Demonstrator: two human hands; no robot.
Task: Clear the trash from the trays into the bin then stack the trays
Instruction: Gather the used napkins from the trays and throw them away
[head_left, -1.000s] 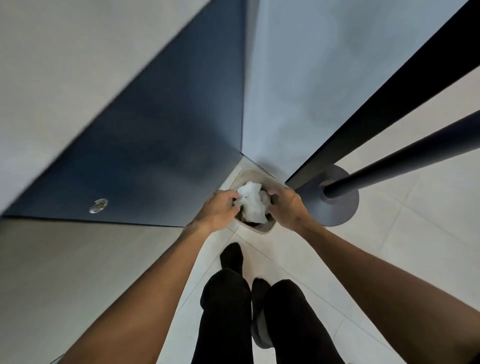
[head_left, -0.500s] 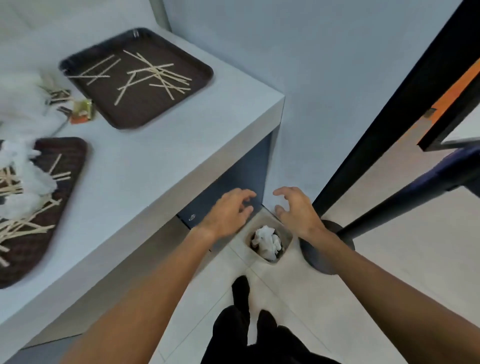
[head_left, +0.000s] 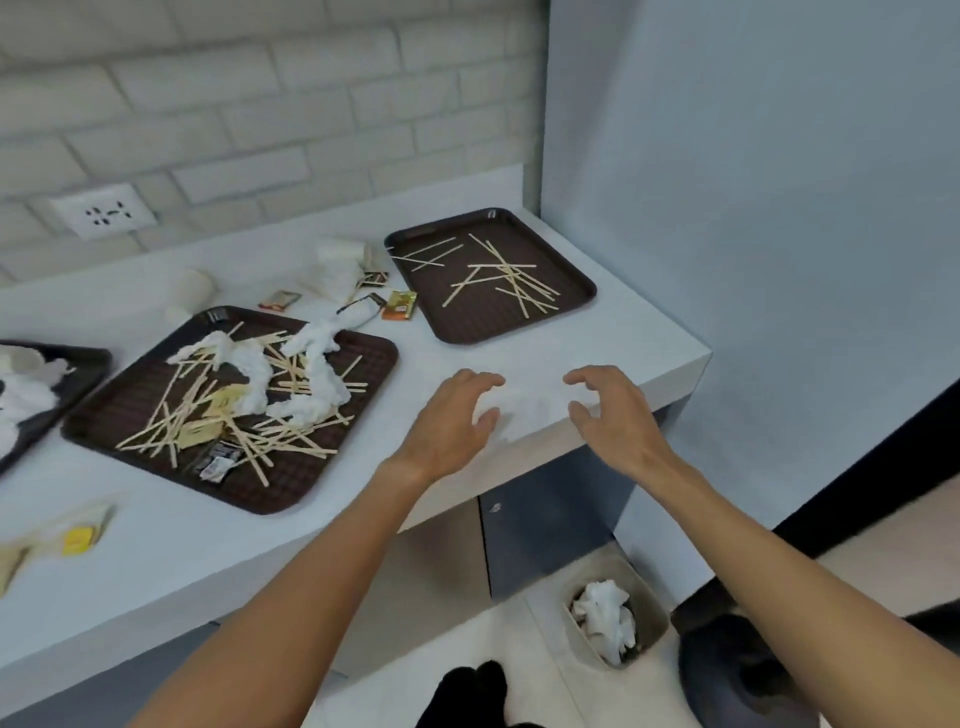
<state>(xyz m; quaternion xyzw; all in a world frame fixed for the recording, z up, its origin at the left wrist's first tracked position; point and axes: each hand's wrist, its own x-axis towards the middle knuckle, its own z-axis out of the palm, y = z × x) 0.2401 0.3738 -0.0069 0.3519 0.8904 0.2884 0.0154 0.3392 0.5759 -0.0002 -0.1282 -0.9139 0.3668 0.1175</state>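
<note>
**Three trays loaded, both hands empty**

Left hand (head_left: 447, 426) and right hand (head_left: 618, 415) hover side by side above the bare corner of the counter (head_left: 561, 348). Fingers are loosely spread and slightly curled, with nothing in either.

Bin (head_left: 652, 603) sits on the floor below the counter's end, with crumpled white tissue (head_left: 605, 616) showing inside.

- Far tray (head_left: 467, 322) holds only wooden sticks (head_left: 498, 275).
- Middle tray (head_left: 291, 483) carries sticks, tissue wads (head_left: 311, 374) and a few sachets.
- Left tray (head_left: 91, 364) is cut off by the frame edge, with tissue on it.
- Loose packets (head_left: 399, 304) lie on the counter between the trays.

Judgement: mid-clearing, between loads, and stacking is far off. Next move is likely a two-handed scoop from a near tray. The sticks are thin and scattered, so strays are likely. Raking them together first, or tipping the tray over the bin, looks safer.
</note>
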